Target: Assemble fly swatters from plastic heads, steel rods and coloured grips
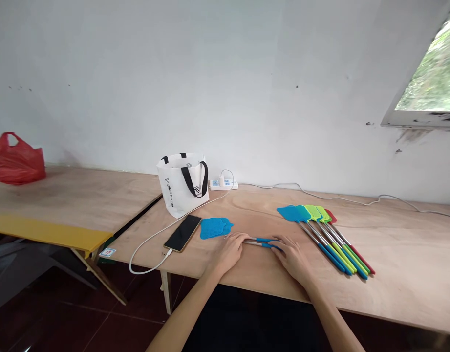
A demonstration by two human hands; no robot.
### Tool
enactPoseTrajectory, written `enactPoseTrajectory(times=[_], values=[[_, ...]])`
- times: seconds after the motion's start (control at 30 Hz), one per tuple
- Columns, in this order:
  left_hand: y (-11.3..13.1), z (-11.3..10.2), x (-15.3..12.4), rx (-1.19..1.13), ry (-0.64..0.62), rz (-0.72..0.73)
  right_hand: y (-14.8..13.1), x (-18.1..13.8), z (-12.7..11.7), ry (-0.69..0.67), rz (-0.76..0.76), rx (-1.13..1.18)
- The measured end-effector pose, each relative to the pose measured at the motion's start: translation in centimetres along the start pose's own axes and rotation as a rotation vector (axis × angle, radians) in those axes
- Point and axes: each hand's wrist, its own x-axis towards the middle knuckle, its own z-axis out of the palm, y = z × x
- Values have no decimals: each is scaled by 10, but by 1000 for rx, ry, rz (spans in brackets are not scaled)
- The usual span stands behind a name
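Observation:
My left hand (230, 253) is closed around the thin metal ends of two fly swatter handles (262, 242) with blue grips. Closed over the blue grip ends of the same two handles is my right hand (292, 258). The handles lie side by side, level, low over the table. Two blue mesh fly swatter heads (214, 228) overlap flat on the wood beside my left hand; they look separate from the handles. To the right, several whole fly swatters (329, 239) in blue, yellow-green, green and red lie fanned in a row.
A black phone (183, 233) on a white cable lies left of the heads. Behind it stand a white tote bag (179, 190) and a power strip (224, 184) against the wall. On another table at left sits a red plastic bag (17, 161). The table's front edge runs beneath my forearms.

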Motion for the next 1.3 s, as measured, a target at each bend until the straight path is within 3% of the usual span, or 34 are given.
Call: enactPoseTrajectory(times=[0.17, 0.47, 0.67, 1.3], values=[[-1, 3, -2, 33, -32, 82, -3, -1, 0, -47, 5, -6], [11, 1, 0, 103, 85, -10, 25, -6, -3, -71, 136, -94], [19, 0, -2, 77, -111, -71, 31, -11, 15, -64, 168, -171], [19, -1, -1, 114, -109, -87, 22, -10, 11, -43, 156, -168]])
